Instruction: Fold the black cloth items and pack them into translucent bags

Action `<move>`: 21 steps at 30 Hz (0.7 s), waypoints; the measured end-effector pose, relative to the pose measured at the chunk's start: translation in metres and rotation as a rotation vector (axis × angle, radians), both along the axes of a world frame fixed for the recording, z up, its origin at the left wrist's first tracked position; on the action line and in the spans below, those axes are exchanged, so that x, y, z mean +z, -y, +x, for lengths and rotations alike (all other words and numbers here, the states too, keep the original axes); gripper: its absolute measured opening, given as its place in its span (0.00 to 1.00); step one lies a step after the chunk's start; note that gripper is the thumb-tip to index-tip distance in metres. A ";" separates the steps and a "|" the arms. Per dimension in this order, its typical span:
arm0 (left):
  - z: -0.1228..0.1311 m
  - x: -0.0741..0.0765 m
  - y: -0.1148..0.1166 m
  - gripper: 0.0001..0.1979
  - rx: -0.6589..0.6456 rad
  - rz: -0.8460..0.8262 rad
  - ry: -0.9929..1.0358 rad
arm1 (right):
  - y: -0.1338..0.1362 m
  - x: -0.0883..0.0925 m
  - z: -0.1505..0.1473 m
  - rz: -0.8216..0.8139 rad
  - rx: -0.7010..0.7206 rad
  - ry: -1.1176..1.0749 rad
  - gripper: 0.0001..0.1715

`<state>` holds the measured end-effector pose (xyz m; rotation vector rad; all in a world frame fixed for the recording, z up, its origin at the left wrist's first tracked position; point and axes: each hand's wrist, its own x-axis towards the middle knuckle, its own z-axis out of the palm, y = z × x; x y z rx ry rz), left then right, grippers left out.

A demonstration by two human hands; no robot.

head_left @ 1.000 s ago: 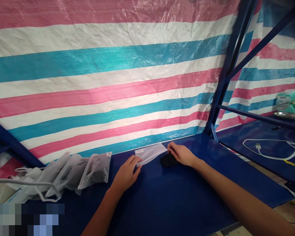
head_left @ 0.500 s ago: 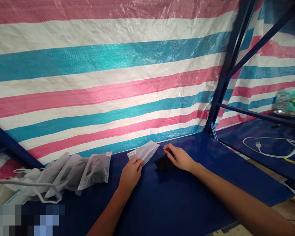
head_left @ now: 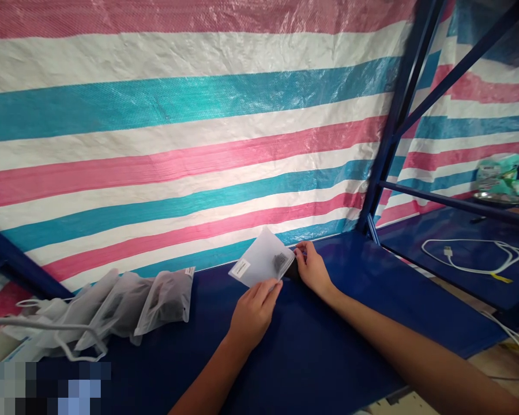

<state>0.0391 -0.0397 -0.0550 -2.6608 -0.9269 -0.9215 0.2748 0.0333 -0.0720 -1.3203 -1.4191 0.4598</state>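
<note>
My left hand (head_left: pixel 254 308) pinches the lower edge of a frosted zip pouch (head_left: pixel 259 253) with a white label near its left corner. On the pouch's right side, my right hand (head_left: pixel 313 266) has its fingers closed at the open end, gripping a folded black cloth item (head_left: pixel 291 270). Part of this black item shows dark through the frosted plastic, so it is partly inside; the rest is mostly hidden by my right hand. Several filled frosted pouches (head_left: pixel 168 297) lean in a row to the left on the blue surface (head_left: pixel 328 357).
A grey cable (head_left: pixel 38 321) runs over the left end by the pouches. Behind the surface hangs a striped tarp (head_left: pixel 177 161). A blue metal post (head_left: pixel 391 144) stands at right, with a coiled white USB cable (head_left: pixel 471 268) on another blue surface beyond it.
The pouch has moved right and turned to face me, held by my left hand. The black item has gone partly into its open end from my right hand.
</note>
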 end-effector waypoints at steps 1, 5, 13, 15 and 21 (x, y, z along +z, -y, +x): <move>0.003 0.000 0.002 0.23 -0.041 -0.009 -0.037 | -0.002 -0.001 0.001 -0.016 0.010 -0.046 0.13; 0.012 -0.001 0.009 0.22 -0.237 -0.129 -0.147 | -0.005 -0.004 0.002 -0.141 0.116 -0.281 0.19; -0.006 0.013 0.009 0.20 0.081 -0.029 0.433 | -0.001 -0.006 0.000 -0.146 0.214 -0.344 0.24; -0.009 0.017 0.004 0.35 0.211 -0.186 0.661 | 0.003 -0.007 -0.004 -0.131 0.206 -0.313 0.23; -0.005 0.013 -0.007 0.36 0.002 -1.082 0.825 | 0.020 -0.016 -0.024 -0.130 0.297 -0.341 0.26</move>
